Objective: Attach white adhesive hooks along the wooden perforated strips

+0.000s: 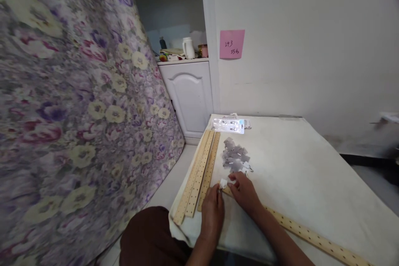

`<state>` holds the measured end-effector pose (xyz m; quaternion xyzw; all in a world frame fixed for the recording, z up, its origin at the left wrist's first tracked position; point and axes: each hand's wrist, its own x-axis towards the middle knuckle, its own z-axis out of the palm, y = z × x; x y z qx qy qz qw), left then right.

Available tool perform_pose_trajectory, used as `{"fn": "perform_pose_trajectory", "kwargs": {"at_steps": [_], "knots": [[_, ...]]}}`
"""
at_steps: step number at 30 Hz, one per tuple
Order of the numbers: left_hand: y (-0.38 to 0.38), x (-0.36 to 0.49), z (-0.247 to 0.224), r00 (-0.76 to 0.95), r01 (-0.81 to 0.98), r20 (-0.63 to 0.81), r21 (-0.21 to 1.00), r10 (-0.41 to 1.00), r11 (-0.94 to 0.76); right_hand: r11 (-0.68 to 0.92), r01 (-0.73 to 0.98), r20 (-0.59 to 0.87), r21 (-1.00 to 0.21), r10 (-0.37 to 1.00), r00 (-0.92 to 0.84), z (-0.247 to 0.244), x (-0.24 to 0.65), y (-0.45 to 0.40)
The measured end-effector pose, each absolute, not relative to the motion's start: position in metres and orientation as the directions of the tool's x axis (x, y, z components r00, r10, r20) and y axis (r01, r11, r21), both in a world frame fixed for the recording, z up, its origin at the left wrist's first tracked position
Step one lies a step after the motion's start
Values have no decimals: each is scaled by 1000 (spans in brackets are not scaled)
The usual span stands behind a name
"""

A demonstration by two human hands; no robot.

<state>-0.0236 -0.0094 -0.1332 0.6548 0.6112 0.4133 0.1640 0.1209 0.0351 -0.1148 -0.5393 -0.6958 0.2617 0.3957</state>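
Observation:
My left hand (213, 208) pinches a small white square piece (223, 183) with a curved wire-like part, between thumb and fingertips. Close by on its right, my right hand (246, 192) has its thumb and index finger bent toward each other; whatever lies between them is too small to make out. Beneath both hands runs a narrow wooden strip with drilled holes (307, 233), slanting to the lower right. Just beyond my fingers are a loose pile of greyish translucent squares (235, 154) and a white piece with a metal hook (247, 167).
Several perforated wooden strips (197, 178) lie along the left side of the cloth-covered table (299, 166). Clear packaging with hooks (228, 125) sits at the far edge. A floral curtain (93, 104) hangs on the left, near a white cabinet (190, 91). A pink note (232, 44) is on the wall.

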Motion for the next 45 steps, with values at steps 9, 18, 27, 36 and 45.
{"fn": "perform_pose_trajectory", "kwargs": {"at_steps": [9,18,27,36,45], "knots": [[-9,-23,-133,-111,671,359,715,927,-196,185,696,185,-694,980,-76,-123,228,-39],[-9,-23,-131,-105,674,377,707,920,-213,149,741,158,-655,986,-58,-130,248,-66],[-10,-22,-126,-87,657,378,717,922,-232,136,728,159,-672,987,-37,-136,244,-76],[-10,-21,-125,-100,662,368,718,924,-214,127,728,161,-674,987,-23,-137,244,-79],[-8,-21,-125,-84,671,354,711,931,-210,123,739,152,-663,988,-28,-134,243,-80]]}}
